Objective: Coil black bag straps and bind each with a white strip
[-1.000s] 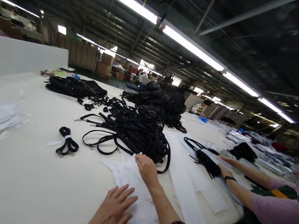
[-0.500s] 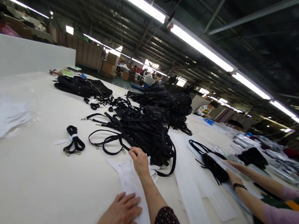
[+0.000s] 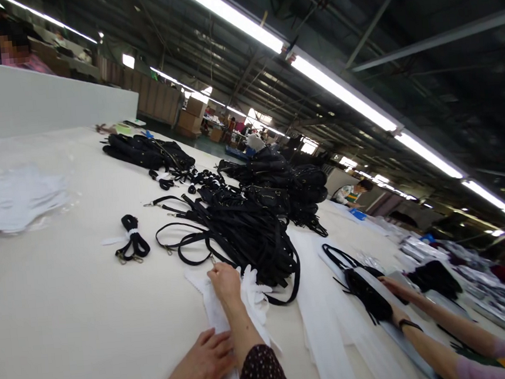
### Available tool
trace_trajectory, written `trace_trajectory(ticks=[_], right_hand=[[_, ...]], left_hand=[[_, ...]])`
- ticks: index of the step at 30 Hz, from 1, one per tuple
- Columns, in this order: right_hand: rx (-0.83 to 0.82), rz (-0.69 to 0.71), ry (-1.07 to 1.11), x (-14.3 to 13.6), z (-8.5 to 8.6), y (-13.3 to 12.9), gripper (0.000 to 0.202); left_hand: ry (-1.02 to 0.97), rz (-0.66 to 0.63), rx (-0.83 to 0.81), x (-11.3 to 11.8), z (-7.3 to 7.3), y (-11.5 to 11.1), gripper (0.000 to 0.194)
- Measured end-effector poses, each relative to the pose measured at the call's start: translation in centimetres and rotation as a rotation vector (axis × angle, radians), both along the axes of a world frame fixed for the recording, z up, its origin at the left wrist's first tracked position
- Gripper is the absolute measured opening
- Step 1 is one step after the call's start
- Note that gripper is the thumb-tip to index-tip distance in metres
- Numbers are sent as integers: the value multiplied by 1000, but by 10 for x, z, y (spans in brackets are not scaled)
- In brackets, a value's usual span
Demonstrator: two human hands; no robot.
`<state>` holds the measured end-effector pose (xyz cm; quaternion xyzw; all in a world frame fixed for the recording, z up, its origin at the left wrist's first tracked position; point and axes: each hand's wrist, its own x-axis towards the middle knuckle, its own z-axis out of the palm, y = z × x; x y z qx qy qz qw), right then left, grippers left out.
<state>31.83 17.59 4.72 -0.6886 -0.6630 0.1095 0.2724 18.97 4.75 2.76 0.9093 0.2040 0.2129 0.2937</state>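
Note:
My left hand (image 3: 204,368) lies flat with fingers stretched out, on the white cloth-like sheets (image 3: 214,311) at the front of the table. Just beyond it, my right hand (image 3: 225,281) has its fingers closed at the metal clip (image 3: 213,260) on a loose black strap (image 3: 190,238). Ruffled white pieces (image 3: 255,295) show beside my right wrist. The strap runs back into a tangled heap of black straps (image 3: 251,231). To the left lies one folded strap bundle (image 3: 133,238), bound with a white band and with metal clips at its lower end.
Black bags (image 3: 286,169) are piled behind the straps, with more black bags (image 3: 143,152) at far left. Long white strips (image 3: 321,319) lie to my right. There, a co-worker's hands (image 3: 394,295) hold a black bag (image 3: 368,294). White sheets (image 3: 14,195) are stacked at left.
My right hand has moved left onto the strap's clip, and its fingers are closed there. My left hand stays flat on the white sheets. The view has shifted slightly.

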Motion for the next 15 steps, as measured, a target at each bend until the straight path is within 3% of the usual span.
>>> trace_trajectory(ticks=[6,10,12,15], right_hand=[[83,-43,240,23,38,-3,23],[39,21,328,42,75,-43,23],[-75,89,334,56,93,-80,18],[-537,237,307,78,113,-134,11]], left_hand=[[58,-8,-71,-3,3,0,51],[50,-9,-87,-4,5,-1,50],[43,-12,-88,-5,6,-1,50],[36,-10,-91,-5,7,0,48]])
